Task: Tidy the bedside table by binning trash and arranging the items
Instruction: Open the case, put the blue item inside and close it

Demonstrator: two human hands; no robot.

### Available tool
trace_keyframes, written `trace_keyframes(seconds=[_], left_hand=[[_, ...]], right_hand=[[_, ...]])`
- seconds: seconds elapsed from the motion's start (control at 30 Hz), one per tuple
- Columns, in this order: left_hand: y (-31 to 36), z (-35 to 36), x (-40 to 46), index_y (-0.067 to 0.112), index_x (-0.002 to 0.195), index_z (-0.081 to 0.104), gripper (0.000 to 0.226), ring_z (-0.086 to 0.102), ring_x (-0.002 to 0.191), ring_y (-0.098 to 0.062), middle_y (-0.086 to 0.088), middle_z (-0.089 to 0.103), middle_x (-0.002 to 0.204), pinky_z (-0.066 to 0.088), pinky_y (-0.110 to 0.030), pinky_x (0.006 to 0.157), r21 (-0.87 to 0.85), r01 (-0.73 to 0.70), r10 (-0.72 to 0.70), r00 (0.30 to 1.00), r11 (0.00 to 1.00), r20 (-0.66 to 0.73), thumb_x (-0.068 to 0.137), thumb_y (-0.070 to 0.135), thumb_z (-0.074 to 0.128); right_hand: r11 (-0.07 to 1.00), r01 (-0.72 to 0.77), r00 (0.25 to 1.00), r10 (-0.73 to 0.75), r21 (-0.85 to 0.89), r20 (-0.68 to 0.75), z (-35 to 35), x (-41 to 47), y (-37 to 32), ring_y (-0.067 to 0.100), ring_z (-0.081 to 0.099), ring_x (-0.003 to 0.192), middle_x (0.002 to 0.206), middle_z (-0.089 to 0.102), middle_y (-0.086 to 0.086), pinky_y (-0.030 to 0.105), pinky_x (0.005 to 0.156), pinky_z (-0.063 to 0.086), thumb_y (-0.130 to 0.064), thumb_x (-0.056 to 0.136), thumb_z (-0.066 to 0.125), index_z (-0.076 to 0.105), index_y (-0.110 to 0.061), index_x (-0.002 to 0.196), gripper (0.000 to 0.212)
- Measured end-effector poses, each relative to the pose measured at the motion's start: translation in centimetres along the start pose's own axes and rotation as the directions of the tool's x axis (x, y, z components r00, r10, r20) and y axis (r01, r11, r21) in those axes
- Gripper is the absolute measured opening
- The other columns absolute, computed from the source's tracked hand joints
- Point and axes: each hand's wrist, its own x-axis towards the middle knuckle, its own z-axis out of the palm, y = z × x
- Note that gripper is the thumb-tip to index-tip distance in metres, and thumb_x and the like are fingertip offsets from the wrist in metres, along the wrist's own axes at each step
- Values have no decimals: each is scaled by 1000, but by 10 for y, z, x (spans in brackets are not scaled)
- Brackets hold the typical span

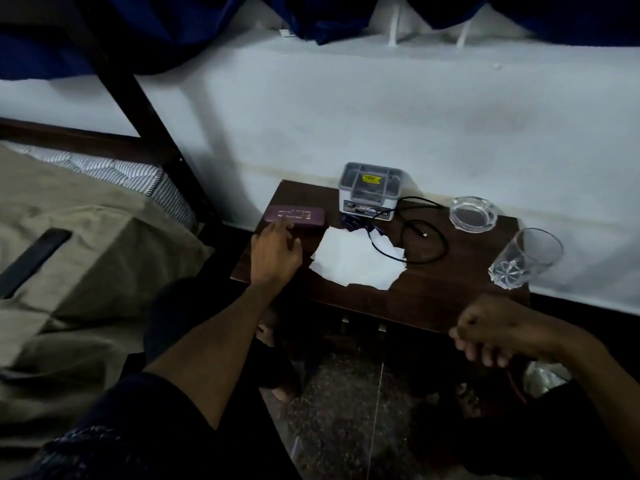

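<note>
A dark wooden bedside table stands against a white wall. On it lie a torn white paper, a maroon case, a grey box-shaped device, a black cable, a glass ashtray and a drinking glass at the right edge. My left hand rests on the table's left side with fingertips touching the maroon case, fingers apart. My right hand hovers in front of the table's near right corner, fingers curled loosely with nothing visible in them.
A bed with beige bedding and a black phone on it stands at the left, with a dark bed frame post beside the table. Blue cloth hangs above. A speckled floor lies below.
</note>
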Motion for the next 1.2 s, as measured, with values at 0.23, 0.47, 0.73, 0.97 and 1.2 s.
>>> trace_keyframes(seconds=[0.23,0.47,0.73,0.97,1.2], left_hand=[[-19,5,21,16,123,58,39,62,119,-31,-7,67,124,42,-51,110,70,-20,20,1000,997,13,88,27,71],[-39,8,72,24,151,45,83,46,141,-31,-6,50,153,31,-52,113,237,-192,157,975,952,160,77,35,80],[-48,22,92,23,161,38,84,40,150,-31,-8,46,161,26,-56,115,279,-198,95,934,940,344,85,27,73],[-29,9,81,19,133,62,55,61,120,-23,-2,66,131,33,-45,107,92,38,-61,963,995,261,83,31,84],[19,-11,37,21,110,78,28,75,93,-17,0,79,101,59,-27,81,-475,156,70,903,866,424,84,26,86]], right_hand=[[961,160,979,-184,-225,-92,-2,43,-62,18,73,53,74,80,5,23,41,50,-26,99,70,76,-14,81,22],[885,67,873,-276,-462,-402,-7,82,-88,25,75,73,77,77,0,38,80,61,-21,91,68,71,-21,82,10],[907,73,847,-276,-415,-455,-3,104,-92,24,73,84,76,74,-8,41,80,59,-22,85,67,72,-28,82,8],[900,202,770,-389,-385,-506,2,110,-108,17,71,81,81,74,-11,37,78,59,-23,86,71,73,-29,86,7],[746,444,573,-662,-497,-483,13,101,-122,12,56,117,125,63,-14,28,92,47,-30,93,74,61,-31,135,45]])
